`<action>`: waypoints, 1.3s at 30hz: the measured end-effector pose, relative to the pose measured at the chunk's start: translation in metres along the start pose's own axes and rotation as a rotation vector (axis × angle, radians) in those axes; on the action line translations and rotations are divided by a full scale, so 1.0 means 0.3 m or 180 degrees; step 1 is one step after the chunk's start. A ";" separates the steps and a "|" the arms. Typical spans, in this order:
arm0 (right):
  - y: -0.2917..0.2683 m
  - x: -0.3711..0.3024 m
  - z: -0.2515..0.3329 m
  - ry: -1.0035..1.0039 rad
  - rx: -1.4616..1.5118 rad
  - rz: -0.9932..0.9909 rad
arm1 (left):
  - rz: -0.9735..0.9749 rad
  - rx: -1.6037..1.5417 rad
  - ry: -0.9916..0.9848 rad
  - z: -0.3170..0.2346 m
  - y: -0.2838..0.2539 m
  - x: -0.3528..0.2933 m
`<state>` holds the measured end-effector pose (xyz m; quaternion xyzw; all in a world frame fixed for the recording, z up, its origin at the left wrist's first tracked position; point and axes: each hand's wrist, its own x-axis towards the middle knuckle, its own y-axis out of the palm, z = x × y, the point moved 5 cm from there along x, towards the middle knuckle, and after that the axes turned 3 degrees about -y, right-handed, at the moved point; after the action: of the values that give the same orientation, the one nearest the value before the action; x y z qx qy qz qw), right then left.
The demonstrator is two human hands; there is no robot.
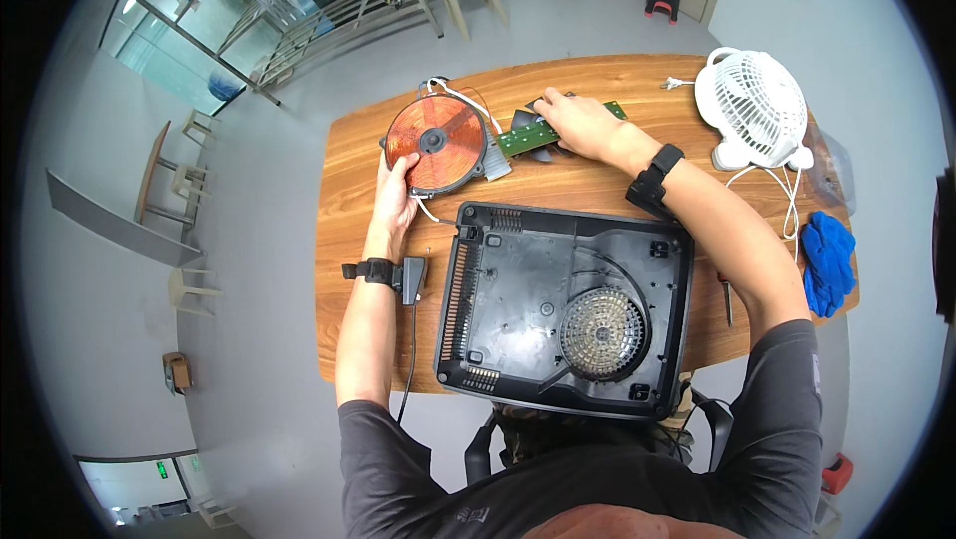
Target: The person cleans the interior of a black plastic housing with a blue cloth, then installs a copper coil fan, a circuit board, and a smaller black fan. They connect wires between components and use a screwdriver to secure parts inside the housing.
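My left hand (396,192) grips the near edge of a round copper induction coil (435,141), held tilted above the wooden table (344,270). White wires run from the coil toward a green circuit board (526,136). My right hand (578,123) rests flat on that board and on a dark part behind it, at the table's far side. Directly in front of me lies the empty black plastic cooker housing (528,280) with a round fan grille (602,333) in its near right corner.
A small white desk fan (752,106) stands at the far right, its cord trailing down. Blue gloves (829,260) lie at the right edge, and a screwdriver (726,298) sits right of the housing. Stools and metal racks stand on the floor beyond.
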<state>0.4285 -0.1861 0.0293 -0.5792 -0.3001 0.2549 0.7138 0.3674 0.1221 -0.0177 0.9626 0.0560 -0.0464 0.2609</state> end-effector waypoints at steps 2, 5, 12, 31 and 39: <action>-0.010 0.004 0.007 0.0017 -0.0024 -0.0041 | 0.0044 0.0076 -0.0025 -0.013 0.010 -0.012; -0.027 -0.002 0.022 0.0056 -0.0038 -0.0025 | 0.0053 0.0037 -0.0011 -0.012 0.001 -0.026; -0.175 -0.061 0.070 -0.0071 -0.0296 -0.0485 | 0.0079 0.0054 0.0165 -0.103 0.058 -0.075; -0.513 -0.378 0.312 -0.0237 -0.0229 -0.0867 | 0.0430 0.0069 0.0452 -0.374 0.223 -0.397; -0.448 -0.631 0.437 -0.0492 0.0062 -0.0576 | 0.0182 0.0056 -0.0297 -0.178 0.127 -0.637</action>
<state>0.2052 -0.2590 0.1552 -0.5215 -0.4028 0.2362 0.7142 0.1864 0.1004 0.0698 0.9629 0.0158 -0.0842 0.2561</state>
